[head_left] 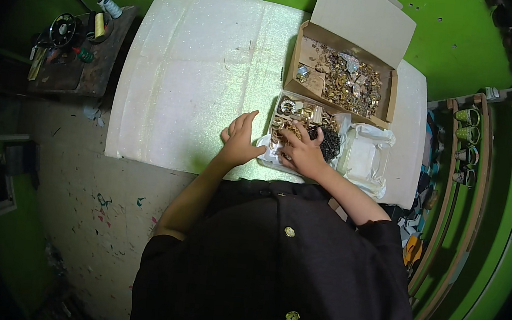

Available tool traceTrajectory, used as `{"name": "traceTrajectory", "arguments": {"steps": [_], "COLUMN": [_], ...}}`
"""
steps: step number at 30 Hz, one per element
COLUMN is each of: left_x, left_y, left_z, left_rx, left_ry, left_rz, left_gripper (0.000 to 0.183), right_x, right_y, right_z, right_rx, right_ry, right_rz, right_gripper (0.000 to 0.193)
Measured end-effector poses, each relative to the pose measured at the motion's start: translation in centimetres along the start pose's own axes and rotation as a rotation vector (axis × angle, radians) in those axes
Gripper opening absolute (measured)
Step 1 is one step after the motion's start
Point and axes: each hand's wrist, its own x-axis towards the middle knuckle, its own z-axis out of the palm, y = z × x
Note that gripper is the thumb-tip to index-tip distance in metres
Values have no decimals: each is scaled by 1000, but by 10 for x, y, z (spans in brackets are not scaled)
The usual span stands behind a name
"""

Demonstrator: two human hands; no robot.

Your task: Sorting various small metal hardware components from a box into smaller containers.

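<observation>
My right hand (306,156) reaches into a shallow white box (269,122) of ornaments, fingers bent and apart over gold-coloured pieces (279,125). Its fingertips are among these pieces; no lifted piece shows in them. Beside that hand, a heap of black beads (331,143) fills the right part of the box. Along its far side lie ring-shaped and rectangular metal buckles (287,105). My left hand (239,143) hovers at the box's left edge, open, with fingers stretched and thumb toward the box. What lies under my right palm is hidden.
Behind the box stands an open cardboard carton (342,109) of loose shiny ornaments, its lid raised. A white lid or tray with crumpled wrapping (363,159) lies to the right. All rest on a pale glittery table (184,80). A side table (68,76) holds thread spools; a shoe rack (476,179) stands right.
</observation>
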Motion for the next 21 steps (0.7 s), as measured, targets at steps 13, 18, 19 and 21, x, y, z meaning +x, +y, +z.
{"name": "traceTrajectory", "arguments": {"steps": [13,18,19,21], "left_x": [12,8,6,7], "left_y": [7,8,12,19], "left_z": [-1,-8,-10,-13], "left_rx": [-42,-71,-54,-49], "left_ry": [-2,7,52,121], "left_rz": [91,110,116,168], "left_gripper": [95,88,82,79], "right_x": [-1,-6,-6,-5], "right_y": [43,35,34,31], "right_z": [-1,-18,-23,-34], "right_rx": [-168,34,25,76], "right_ry": [348,251,266,330], "right_rz": [69,208,209,396], "right_gripper": [13,19,19,22]}}
